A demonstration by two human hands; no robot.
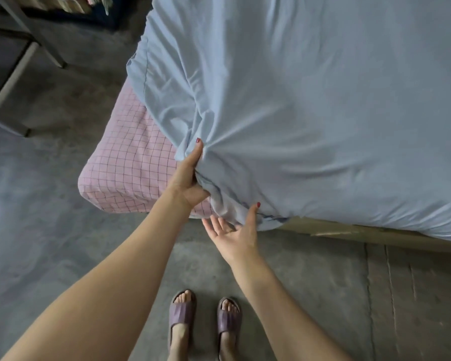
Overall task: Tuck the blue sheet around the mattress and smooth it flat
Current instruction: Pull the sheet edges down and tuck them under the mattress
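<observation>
A pale blue sheet covers most of the mattress, bunched into folds near the close corner. The mattress corner, in a pink checked cover, shows bare at the left. My left hand grips a gathered fold of the blue sheet at that corner, thumb on top and fingers hidden under the cloth. My right hand is palm up with fingers spread, just below the sheet's hanging edge, its thumb tip touching the cloth.
A bed base edge runs along under the mattress at the right. Grey concrete floor surrounds the bed. My feet in purple slippers stand close to the corner. Dark furniture legs stand at the upper left.
</observation>
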